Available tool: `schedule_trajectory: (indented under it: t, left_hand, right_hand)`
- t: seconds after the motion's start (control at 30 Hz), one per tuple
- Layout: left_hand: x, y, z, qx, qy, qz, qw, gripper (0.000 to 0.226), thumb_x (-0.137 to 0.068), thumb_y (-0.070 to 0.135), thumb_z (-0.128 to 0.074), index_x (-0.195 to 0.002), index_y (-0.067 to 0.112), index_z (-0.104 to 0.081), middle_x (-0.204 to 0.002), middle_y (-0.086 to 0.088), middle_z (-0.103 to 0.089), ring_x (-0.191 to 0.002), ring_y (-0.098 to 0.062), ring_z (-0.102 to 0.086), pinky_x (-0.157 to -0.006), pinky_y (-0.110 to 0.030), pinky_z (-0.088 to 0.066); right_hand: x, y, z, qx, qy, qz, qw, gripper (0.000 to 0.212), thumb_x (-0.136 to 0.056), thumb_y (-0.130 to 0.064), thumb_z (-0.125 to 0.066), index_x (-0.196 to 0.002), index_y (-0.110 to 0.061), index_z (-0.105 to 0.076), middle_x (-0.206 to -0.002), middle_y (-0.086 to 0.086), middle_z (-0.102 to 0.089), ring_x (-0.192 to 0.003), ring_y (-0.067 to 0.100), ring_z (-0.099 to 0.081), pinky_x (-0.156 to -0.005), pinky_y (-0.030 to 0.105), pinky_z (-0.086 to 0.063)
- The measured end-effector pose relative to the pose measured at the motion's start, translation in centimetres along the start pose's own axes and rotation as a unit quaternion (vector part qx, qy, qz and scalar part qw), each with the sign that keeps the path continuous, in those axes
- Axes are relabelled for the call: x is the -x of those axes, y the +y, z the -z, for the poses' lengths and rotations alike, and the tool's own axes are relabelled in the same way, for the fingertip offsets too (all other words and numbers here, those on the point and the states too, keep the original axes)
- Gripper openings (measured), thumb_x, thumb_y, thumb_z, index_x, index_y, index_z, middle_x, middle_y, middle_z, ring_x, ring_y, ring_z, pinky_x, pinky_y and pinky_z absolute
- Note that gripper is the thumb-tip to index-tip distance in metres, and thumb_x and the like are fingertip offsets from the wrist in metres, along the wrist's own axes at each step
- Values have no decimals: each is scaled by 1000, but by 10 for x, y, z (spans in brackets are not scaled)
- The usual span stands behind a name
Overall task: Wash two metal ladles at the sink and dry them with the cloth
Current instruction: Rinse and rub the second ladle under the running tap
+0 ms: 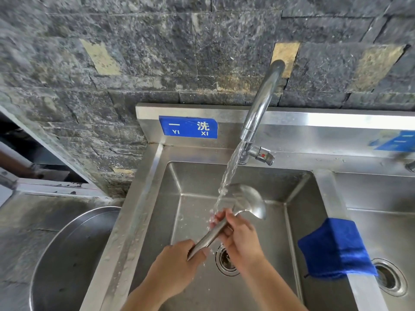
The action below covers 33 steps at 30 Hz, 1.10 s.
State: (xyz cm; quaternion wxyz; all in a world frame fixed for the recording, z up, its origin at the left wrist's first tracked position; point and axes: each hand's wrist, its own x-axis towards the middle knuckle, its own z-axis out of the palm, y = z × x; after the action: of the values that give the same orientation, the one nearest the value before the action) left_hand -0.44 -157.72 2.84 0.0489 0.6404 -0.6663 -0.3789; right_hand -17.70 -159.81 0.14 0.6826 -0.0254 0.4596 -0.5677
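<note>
A metal ladle is held over the left sink basin, its bowl up and to the right, its handle slanting down to the left. My left hand grips the handle's end. My right hand wraps the handle's middle, just below the bowl. Water runs from the tap and falls onto the handle by my right fingers. A folded blue cloth hangs over the divider between the two basins. Only one ladle is in view.
The drain lies under my hands. A second basin with its own drain sits on the right. A large round metal bowl rests on the counter to the left. A dark stone wall rises behind the sink.
</note>
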Motion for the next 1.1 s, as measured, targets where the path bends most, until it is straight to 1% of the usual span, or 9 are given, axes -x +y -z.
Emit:
schedule_trajectory:
  t: [0.1, 0.2, 0.4, 0.6, 0.7, 0.77, 0.83, 0.93, 1.1]
  left_hand:
    - [7, -9, 12, -30, 2, -3, 1000, 53, -83, 77, -41, -76, 26, -55, -57, 7, -58, -48, -4, -54, -50, -24, -40]
    - [2, -2, 24, -72, 27, -26, 997, 55, -85, 76, -39, -73, 25, -53, -56, 7, -57, -49, -4, -55, -48, -23, -38]
    - [-25, 29, 27, -187, 80, -34, 978, 56, -84, 77, -35, -76, 24, -48, -67, 7, -58, -62, -12, -56, -59, -32, -46]
    - [-39, 49, 9, -186, 65, -74, 978, 38, -94, 65, -37, -82, 29, -41, -78, 10, -56, -72, -15, -60, -65, -34, -49]
    - [-36, 46, 4, -187, 71, -133, 971, 31, -98, 59, -36, -87, 30, -37, -76, 12, -49, -66, -10, -55, -63, -28, -49]
    - [-34, 33, 9, -200, 57, -165, 964, 19, -101, 47, -39, -100, 28, -41, -83, 14, -49, -70, -8, -56, -65, -23, -50]
    - [-31, 16, 17, -234, 49, -161, 957, 15, -102, 34, -44, -114, 25, -44, -87, 14, -50, -68, -5, -51, -60, -18, -41]
    - [-32, 4, 23, -251, 83, -171, 949, 23, -91, 24, -63, -110, 26, -50, -79, 12, -54, -59, -4, -40, -50, -15, -30]
    - [-48, 7, 21, -238, 94, -172, 951, 16, -92, 31, -58, -106, 30, -50, -85, 15, -59, -68, -4, -47, -65, -19, -37]
  right_hand:
    - [-6, -27, 6, -12, 25, 35, 999, 20, -104, -10, -53, -95, 3, -65, -86, 17, -71, -83, 29, -72, -93, 46, -57]
    - [-9, -36, 11, -47, 30, 49, 997, 14, -105, -11, -53, -100, -1, -63, -92, 16, -70, -90, 29, -72, -91, 44, -58]
    - [-10, -20, -10, -135, 60, 60, 987, 15, -107, -17, -49, -104, -7, -60, -102, 15, -69, -96, 27, -71, -99, 46, -53]
    - [-4, -4, -12, -118, 45, 41, 991, 16, -106, -15, -51, -103, -6, -64, -97, 12, -70, -88, 23, -71, -86, 40, -56]
    - [0, -18, -4, -105, 45, 60, 992, 15, -105, -14, -53, -108, -3, -63, -101, 14, -69, -98, 27, -70, -95, 46, -55]
    - [5, -39, 3, -96, 52, 94, 990, 14, -104, -13, -52, -106, -3, -62, -100, 14, -71, -102, 29, -70, -98, 47, -55]
    - [10, -63, 14, -87, 57, 129, 986, 14, -104, -15, -52, -103, -5, -62, -99, 10, -73, -105, 27, -72, -96, 44, -57]
    - [14, -92, 34, -72, 69, 164, 981, 14, -105, -17, -52, -107, -6, -61, -102, 9, -73, -108, 26, -73, -94, 42, -61]
    - [20, -124, 66, -68, 83, 205, 973, 18, -107, -18, -48, -98, -11, -62, -95, 4, -74, -109, 24, -72, -94, 41, -59]
